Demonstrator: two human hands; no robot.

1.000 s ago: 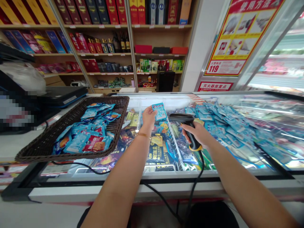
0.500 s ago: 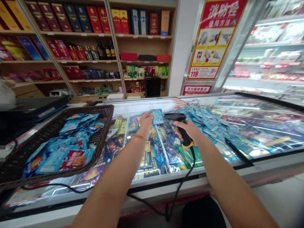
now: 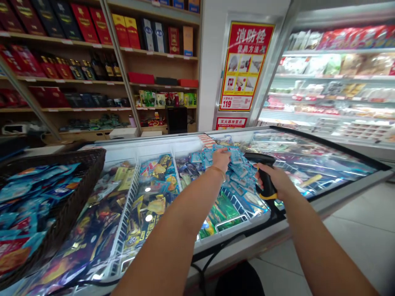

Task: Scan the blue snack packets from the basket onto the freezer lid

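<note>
My left hand (image 3: 221,157), with a bracelet at its wrist, reaches over a pile of small light-blue packets (image 3: 242,181) on the freezer's glass top. Its fingers are pinched at the edge of one blue snack packet (image 3: 236,154); packets beneath make its outline hard to separate. To the right, my right hand (image 3: 274,179) is wrapped round the grip of a black and yellow barcode scanner (image 3: 268,185). The scanner's head points left, towards the pile and the packet. At far left, a dark wicker basket (image 3: 89,174) holds many blue snack packets (image 3: 37,197).
The chest freezer (image 3: 222,250) spans the front, with bagged frozen food in wire baskets under glass. A black cable (image 3: 212,255) hangs along its front edge. Behind stand shelves of boxes (image 3: 160,51), a red wall sign (image 3: 247,65) and a lit refrigerated display (image 3: 336,90).
The view has swung right. My left hand has moved right with a blue packet, from over the wire baskets to the pile. My right hand still grips the scanner.
</note>
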